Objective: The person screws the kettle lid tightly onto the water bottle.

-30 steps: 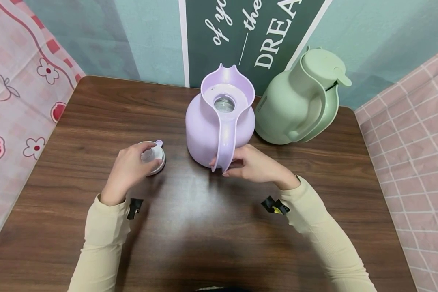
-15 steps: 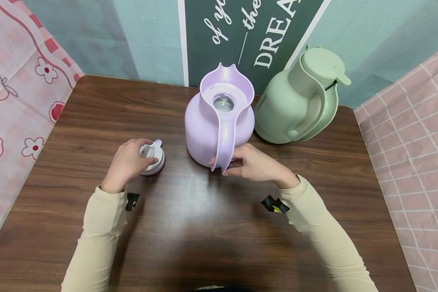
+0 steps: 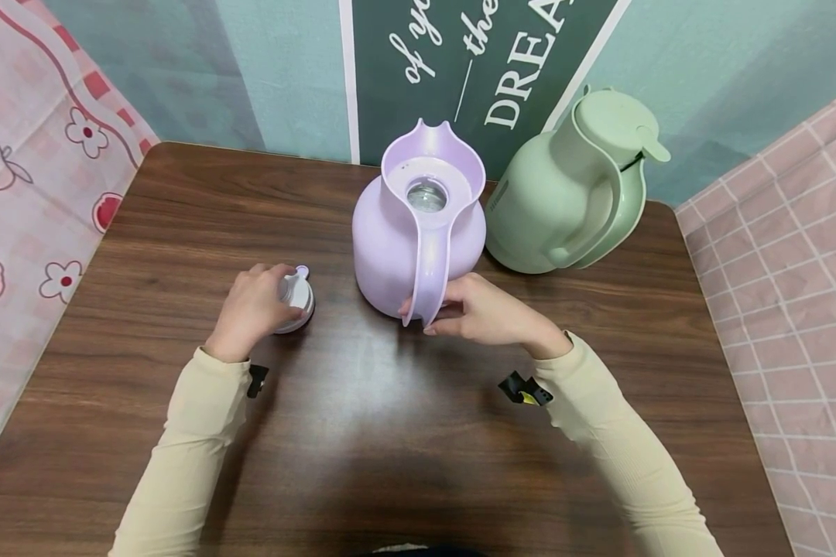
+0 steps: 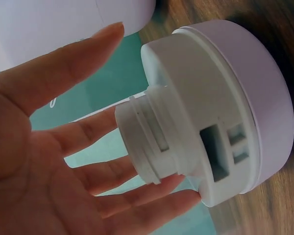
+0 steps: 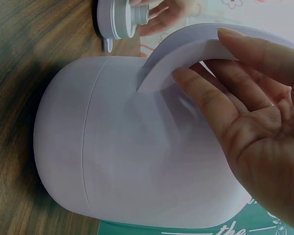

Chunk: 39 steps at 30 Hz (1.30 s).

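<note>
In the head view a round lid (image 3: 305, 300) lies upside down at the left of the table. Its white threaded plug (image 4: 149, 134) and lilac cap (image 4: 274, 117) show in the left wrist view. My left hand (image 3: 252, 308) is over and beside it, thumb apart from it and long fingers reaching behind the plug. A lilac vacuum jug (image 3: 386, 255) stands upright in the middle with its mouth uncovered. The fingers and thumb of my right hand (image 3: 484, 311) hold the lower end of its handle (image 3: 432, 271).
A light green vacuum jug (image 3: 543, 201) with its lid on stands to the right of the lilac one. Behind both hangs a blue-green cloth with a lettered panel (image 3: 453, 93). Pink patterned sheets border the brown table (image 3: 390, 449) on either side.
My left hand has moved slightly forward, then right, and now covers more of the lid. The right hand and both jugs have stayed where they were.
</note>
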Each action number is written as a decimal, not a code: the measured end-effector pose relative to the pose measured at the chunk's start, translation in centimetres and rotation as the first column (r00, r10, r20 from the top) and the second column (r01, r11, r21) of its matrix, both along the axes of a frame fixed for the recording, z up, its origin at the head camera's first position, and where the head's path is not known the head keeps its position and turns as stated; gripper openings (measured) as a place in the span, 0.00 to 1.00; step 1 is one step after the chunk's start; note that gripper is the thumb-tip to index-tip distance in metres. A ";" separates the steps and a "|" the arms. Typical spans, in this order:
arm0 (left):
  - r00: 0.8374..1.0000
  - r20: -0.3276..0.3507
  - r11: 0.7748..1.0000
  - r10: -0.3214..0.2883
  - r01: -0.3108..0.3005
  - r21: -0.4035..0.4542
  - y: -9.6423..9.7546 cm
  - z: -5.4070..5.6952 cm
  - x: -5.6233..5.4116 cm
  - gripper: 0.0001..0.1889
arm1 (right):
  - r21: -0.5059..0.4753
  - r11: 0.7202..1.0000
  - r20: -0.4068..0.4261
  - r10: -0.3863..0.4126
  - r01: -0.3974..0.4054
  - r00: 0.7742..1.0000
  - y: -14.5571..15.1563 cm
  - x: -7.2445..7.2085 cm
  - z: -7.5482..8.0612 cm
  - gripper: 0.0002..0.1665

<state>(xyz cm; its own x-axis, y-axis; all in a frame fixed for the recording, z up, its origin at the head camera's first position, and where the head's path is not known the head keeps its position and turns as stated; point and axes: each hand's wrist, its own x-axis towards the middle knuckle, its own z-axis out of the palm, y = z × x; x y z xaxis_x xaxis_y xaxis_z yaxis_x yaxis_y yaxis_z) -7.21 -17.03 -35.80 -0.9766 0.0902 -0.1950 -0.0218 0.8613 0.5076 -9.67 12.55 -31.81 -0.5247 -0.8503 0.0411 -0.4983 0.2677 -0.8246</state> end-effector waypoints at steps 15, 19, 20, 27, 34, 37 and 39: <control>0.999 0.052 0.999 -0.003 0.004 -0.033 -0.1 -0.4 -0.5 0.34 | 0.011 1.000 -0.002 -0.003 0.003 1.000 0.1 0.0 0.0 0.16; 0.998 0.070 0.999 -0.008 0.010 -0.036 -0.2 -0.4 -0.5 0.34 | 0.014 1.000 -0.001 -0.002 0.002 1.000 0.1 -0.1 0.0 0.17; 0.997 0.072 0.999 -0.009 0.012 -0.038 -0.2 -0.4 -0.5 0.35 | 0.015 1.000 0.002 -0.002 0.002 1.000 0.1 -0.1 0.0 0.17; 0.996 0.083 0.999 -0.017 0.021 -0.042 -0.2 -0.4 -0.6 0.37 | -0.013 1.000 0.055 0.007 -0.006 0.998 0.0 -0.1 0.0 0.17; 0.996 0.077 0.998 -0.034 0.037 -0.045 -0.3 -0.6 -0.6 0.37 | -0.013 1.000 0.002 0.015 -0.015 1.000 0.1 -0.1 0.0 0.16; 0.996 0.077 0.998 -0.037 0.041 -0.047 -0.3 -0.6 -0.7 0.38 | -0.009 1.000 -0.005 0.011 -0.011 1.000 0.1 -0.1 0.0 0.17; 0.996 0.077 0.998 -0.037 0.041 -0.048 -0.3 -0.6 -0.7 0.38 | -0.010 1.000 0.000 0.010 -0.010 1.000 0.1 -0.1 0.0 0.17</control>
